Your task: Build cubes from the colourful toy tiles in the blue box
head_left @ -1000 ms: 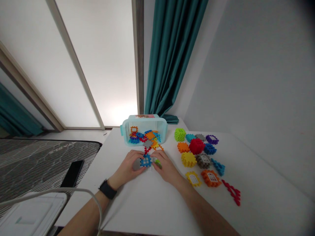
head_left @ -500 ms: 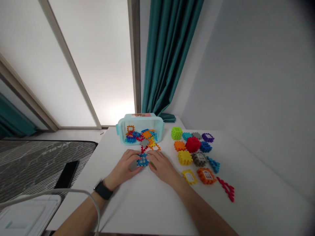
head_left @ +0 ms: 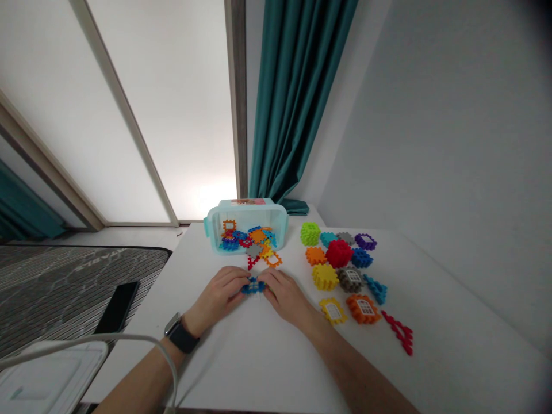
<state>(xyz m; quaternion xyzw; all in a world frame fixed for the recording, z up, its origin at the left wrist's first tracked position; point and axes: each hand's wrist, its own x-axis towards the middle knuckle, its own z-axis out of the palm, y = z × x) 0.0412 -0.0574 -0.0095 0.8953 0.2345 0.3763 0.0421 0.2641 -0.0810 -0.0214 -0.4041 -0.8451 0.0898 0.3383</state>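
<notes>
Between both hands is a blue interlocking toy block piece [head_left: 253,286] with window-like openings, just over the white table [head_left: 254,356]. My left hand [head_left: 225,290] pinches its left side, and my right hand [head_left: 282,292] grips the right side. Finger ends partly cover the piece. Just beyond the hands lie a red triangular piece [head_left: 252,263] and an orange frame piece [head_left: 273,260]. These sit at the mouth of a light-blue plastic bin [head_left: 207,227], tipped on its side, with many coloured pieces inside and spilling out.
Right of my hands stand assembled blocks, among them a red one [head_left: 338,253], a yellow one [head_left: 325,277] and an orange one [head_left: 363,309]. A red lattice piece [head_left: 399,332] lies nearest the right. A pale cable [head_left: 129,337] crosses the lower left, above a white lid [head_left: 52,374].
The blue piece has tilted and now looks flatter from above. Both hands have shifted slightly, still holding it at either side. The bin and the assembled blocks stay in place.
</notes>
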